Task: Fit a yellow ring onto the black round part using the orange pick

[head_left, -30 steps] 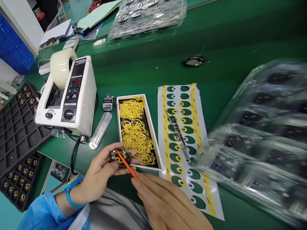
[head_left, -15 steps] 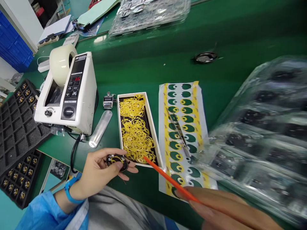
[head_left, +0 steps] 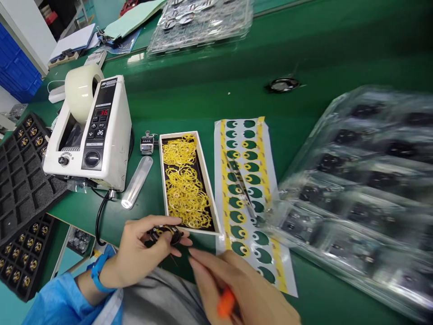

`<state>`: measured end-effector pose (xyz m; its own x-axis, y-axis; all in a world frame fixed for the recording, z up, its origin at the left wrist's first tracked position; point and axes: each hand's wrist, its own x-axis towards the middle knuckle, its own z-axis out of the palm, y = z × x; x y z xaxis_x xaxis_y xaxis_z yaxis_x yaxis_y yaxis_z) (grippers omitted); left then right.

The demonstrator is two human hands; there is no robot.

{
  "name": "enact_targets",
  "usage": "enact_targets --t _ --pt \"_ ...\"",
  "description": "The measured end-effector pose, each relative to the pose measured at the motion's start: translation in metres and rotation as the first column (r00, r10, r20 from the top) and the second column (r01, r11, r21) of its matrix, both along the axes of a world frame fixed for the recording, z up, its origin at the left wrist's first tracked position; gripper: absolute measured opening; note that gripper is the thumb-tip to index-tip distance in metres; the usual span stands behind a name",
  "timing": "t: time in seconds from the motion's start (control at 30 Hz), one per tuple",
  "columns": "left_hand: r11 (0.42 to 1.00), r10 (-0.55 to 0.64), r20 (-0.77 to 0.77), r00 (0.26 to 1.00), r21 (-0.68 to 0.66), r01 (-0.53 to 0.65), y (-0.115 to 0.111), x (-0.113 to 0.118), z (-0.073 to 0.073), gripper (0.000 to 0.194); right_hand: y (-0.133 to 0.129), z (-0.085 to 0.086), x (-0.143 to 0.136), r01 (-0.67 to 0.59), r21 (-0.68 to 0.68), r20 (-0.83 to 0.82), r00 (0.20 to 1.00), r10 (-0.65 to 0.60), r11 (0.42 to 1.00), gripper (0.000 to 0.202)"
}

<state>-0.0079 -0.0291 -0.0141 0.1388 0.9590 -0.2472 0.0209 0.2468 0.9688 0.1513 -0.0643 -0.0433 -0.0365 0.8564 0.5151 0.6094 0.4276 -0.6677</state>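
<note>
My left hand (head_left: 138, 253) grips a small round black part with yellow on its face (head_left: 164, 234), held just in front of the white box of yellow rings (head_left: 185, 185). My right hand (head_left: 237, 289) sits close to it at the bottom edge, fingers curled around an orange stick (head_left: 226, 303) whose tip is hidden in the palm. To the right of the box lies a sheet of green and yellow stickers (head_left: 248, 189) with metal tweezers (head_left: 241, 183) resting on it.
A white tape dispenser (head_left: 89, 135) stands at the left with a tally counter (head_left: 147, 143) and a clear tube (head_left: 137, 182) beside it. Black foam trays of parts (head_left: 20, 180) lie at far left. Clear blister trays (head_left: 361, 189) fill the right side; a loose round part (head_left: 282, 84) lies beyond.
My right hand has swung back from the sticker sheet toward my left hand, and the orange stick is drawn into the palm. The left hand tilted the round part flatter.
</note>
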Motion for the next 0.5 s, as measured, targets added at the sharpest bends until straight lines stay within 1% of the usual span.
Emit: enact_targets --t 0.07,0.1,0.17,0.27,0.33,0.4,0.5 --pt "0.997 -0.028 -0.074 0.997 0.064 0.033 -0.003 -0.001 0.001 0.029 0.008 0.006 -0.011 0.016 0.053 0.058 0.998 -0.019 0.998 0.011" --pt "0.994 -0.041 -0.105 0.994 0.096 0.052 -0.005 -0.001 0.001 0.034 0.012 0.008 -0.015 0.027 0.078 0.079 0.996 -0.033 0.997 0.007" --pt "0.986 -0.075 -0.139 0.987 0.138 0.094 -0.008 -0.002 0.001 0.043 0.017 0.011 -0.019 0.043 0.116 0.092 0.994 -0.054 0.992 0.004" --pt "0.975 -0.107 -0.189 0.976 0.173 0.141 -0.01 -0.003 0.002 0.045 0.018 0.012 -0.018 0.043 0.14 0.099 0.993 -0.057 0.989 0.004" --pt "0.964 -0.125 -0.24 0.963 0.2 0.175 -0.01 -0.003 0.004 0.046 0.017 0.012 -0.018 0.05 0.128 0.088 0.994 -0.062 0.99 0.005" --pt "0.944 -0.149 -0.288 0.946 0.244 0.223 -0.009 -0.003 0.006 0.047 0.017 0.011 -0.018 0.051 0.085 0.058 0.997 -0.056 0.995 0.006" --pt "0.881 -0.179 -0.336 0.925 0.363 0.303 -0.007 -0.005 0.007 0.053 0.019 0.01 -0.02 0.034 0.016 0.029 0.999 -0.034 0.999 0.006"
